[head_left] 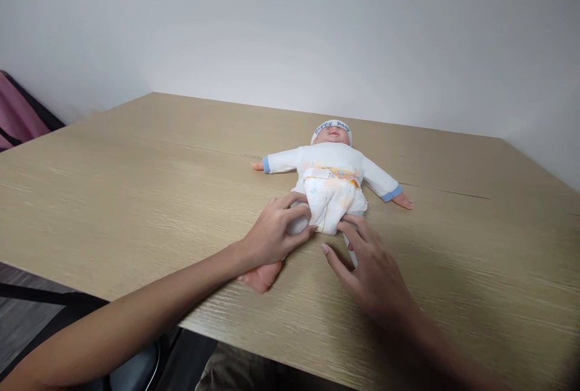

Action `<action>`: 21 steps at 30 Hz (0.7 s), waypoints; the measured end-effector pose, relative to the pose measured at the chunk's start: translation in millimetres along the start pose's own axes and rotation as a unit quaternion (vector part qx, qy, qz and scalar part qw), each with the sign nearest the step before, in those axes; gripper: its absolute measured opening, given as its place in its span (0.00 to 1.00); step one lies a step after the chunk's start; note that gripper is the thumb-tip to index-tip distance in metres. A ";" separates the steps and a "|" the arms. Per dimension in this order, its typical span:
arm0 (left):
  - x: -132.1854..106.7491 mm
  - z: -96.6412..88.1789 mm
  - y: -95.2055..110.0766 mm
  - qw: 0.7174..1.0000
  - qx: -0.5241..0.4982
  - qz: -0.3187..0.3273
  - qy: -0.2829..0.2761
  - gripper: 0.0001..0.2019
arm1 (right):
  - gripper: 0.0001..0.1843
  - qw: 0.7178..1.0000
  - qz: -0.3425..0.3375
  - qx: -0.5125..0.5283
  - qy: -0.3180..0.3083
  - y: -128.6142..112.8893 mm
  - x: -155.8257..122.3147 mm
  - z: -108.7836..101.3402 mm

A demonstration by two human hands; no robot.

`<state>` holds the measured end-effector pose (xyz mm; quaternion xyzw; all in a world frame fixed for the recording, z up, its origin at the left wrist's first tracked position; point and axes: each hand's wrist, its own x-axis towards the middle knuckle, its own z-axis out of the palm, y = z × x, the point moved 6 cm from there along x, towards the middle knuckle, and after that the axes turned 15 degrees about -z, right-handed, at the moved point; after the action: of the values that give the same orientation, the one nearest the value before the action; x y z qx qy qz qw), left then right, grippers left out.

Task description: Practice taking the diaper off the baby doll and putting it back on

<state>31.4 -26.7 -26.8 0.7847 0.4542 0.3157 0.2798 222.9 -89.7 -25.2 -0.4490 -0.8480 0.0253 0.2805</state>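
A baby doll (333, 155) lies on its back with its arms spread, in a white long-sleeved top with blue cuffs and a "Happy Baby" hat. Around its hips is a white diaper (328, 203) with an orange patterned waistband. My left hand (276, 225) curls over the thigh at the left, its fingertips closed at the diaper's leg edge. At the opposite leg edge, my right hand (367, 258) touches the diaper with its fingertips, thumb held apart. One bare doll foot (261, 276) shows below my left wrist; my right hand mostly hides the other leg.
The wooden table (136, 197) has a seam running across it behind the doll. A pale wall (290, 34) rises at the back. Something pink and black (22, 110) stands beyond the left edge. Below the near edge are a dark chair (136, 370) and my lap.
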 end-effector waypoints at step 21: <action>10.8 9.6 -32.9 0.962 -0.234 -0.137 -0.016 0.20 | 0.17 0.981 0.144 0.090 0.093 26.5 0.1 -16.2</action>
<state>25.1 -4.4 -54.3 0.6325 0.4664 0.3596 0.5031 250.8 -77.2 -19.3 -0.5402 -0.7386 0.0995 0.3909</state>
